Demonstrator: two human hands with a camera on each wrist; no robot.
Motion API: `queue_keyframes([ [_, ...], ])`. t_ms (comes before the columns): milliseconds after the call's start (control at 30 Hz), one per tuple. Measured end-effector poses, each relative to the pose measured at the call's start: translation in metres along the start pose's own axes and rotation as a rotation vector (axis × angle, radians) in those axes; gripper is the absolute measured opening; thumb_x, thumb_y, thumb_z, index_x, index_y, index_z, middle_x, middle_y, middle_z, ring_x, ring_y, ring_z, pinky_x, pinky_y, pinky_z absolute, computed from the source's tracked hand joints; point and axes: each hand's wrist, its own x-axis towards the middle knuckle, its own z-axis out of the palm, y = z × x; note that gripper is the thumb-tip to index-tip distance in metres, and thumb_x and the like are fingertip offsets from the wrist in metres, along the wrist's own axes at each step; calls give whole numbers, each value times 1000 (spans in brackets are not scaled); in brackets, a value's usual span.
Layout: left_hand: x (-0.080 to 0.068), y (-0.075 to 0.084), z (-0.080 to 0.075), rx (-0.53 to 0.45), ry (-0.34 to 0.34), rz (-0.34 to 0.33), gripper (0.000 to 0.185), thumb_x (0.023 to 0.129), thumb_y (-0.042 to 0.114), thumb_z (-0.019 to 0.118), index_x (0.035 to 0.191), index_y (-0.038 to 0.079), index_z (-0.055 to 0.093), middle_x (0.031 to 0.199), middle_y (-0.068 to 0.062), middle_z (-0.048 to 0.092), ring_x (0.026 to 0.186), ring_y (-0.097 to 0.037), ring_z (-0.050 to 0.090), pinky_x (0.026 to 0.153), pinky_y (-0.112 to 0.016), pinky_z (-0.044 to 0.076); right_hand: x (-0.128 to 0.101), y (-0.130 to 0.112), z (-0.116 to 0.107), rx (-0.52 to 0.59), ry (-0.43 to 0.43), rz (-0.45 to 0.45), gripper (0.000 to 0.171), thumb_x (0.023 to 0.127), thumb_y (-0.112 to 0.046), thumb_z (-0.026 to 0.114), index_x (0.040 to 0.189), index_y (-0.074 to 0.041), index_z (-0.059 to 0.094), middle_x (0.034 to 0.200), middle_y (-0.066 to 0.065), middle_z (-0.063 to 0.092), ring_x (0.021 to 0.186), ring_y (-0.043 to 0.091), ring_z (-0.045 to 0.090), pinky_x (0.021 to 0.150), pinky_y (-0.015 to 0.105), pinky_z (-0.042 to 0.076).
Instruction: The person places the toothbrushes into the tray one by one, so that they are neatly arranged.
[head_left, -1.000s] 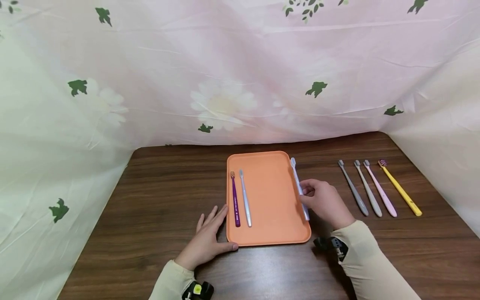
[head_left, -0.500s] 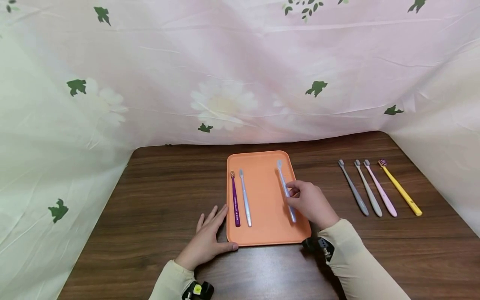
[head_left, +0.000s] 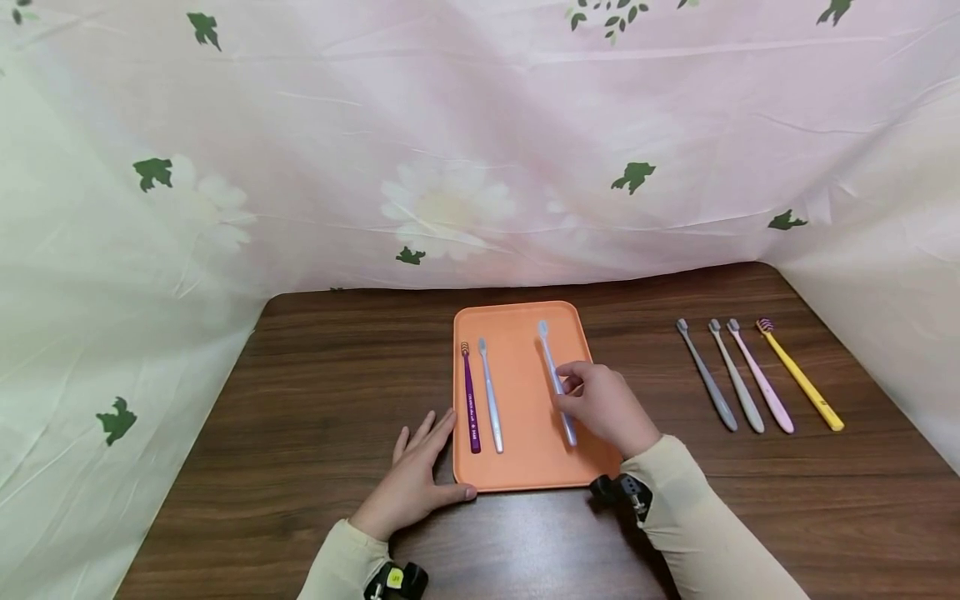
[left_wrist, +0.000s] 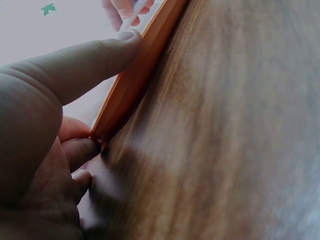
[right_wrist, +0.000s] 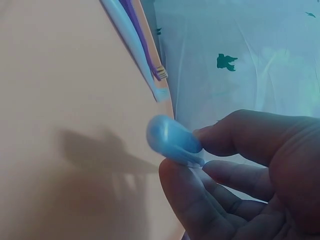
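Observation:
My right hand [head_left: 606,407] pinches a light blue toothbrush [head_left: 551,358] by its handle between thumb and fingers, over the right half of the orange tray [head_left: 525,468]. In the right wrist view the rounded handle end [right_wrist: 167,135] points at the camera, and a shadow falls on the tray. On the tray's left side lie a purple toothbrush [head_left: 471,400] and a pale blue toothbrush [head_left: 491,400], side by side with heads away from me. My left hand [head_left: 412,479] rests with spread, straight fingers at the tray's near left corner, thumb on the front rim.
Right of the tray, several toothbrushes lie in a row on the wooden table [head_left: 337,367]: dark grey [head_left: 707,375], light grey [head_left: 737,377], pink [head_left: 761,377] and yellow [head_left: 801,375]. A patterned cloth [head_left: 480,142] hangs behind and at both sides.
My right hand has carried the light blue toothbrush leftward, from the tray's right rim to over its interior. The left hand has stayed in place.

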Motion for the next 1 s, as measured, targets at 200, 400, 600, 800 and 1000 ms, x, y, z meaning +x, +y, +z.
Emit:
queue_keyframes([
  [200, 0, -2, 0, 4, -2, 0, 105, 78, 38, 86, 160, 12, 26, 164, -5, 27, 154, -30, 10, 119, -57, -9, 2, -6, 7, 25, -7, 1, 38, 86, -2, 75, 122, 6, 66, 91, 8, 67, 75, 16, 61, 60, 28, 56],
  [400, 0, -2, -1, 4, -7, 0, 105, 79, 39, 86, 161, 13, 25, 164, -4, 27, 154, -30, 9, 119, -57, -9, 3, -12, 13, 46, -19, 4, 40, 86, -1, 74, 124, 6, 65, 90, 8, 66, 71, 15, 60, 59, 27, 55],
  [600, 0, -2, -1, 17, -8, 3, 105, 79, 41, 86, 160, 13, 26, 164, -4, 27, 154, -30, 10, 119, -57, -9, 6, -15, 19, 61, -37, 12, 43, 87, -2, 74, 127, 5, 63, 91, 8, 65, 71, 16, 59, 60, 27, 55],
  [800, 0, -2, -2, 18, -7, 0, 105, 79, 41, 86, 160, 13, 26, 164, -5, 27, 154, -30, 10, 119, -57, -9, 11, -17, 28, 36, -37, 12, 41, 86, -2, 74, 125, 4, 64, 88, 7, 65, 70, 16, 58, 60, 27, 53],
  [1000, 0, -2, -2, 16, -7, 1, 105, 79, 41, 86, 160, 13, 27, 164, -5, 28, 154, -30, 10, 119, -57, -9, 13, -21, 36, 3, -46, 26, 40, 85, -3, 75, 123, 3, 65, 87, 5, 65, 71, 15, 58, 61, 26, 52],
])
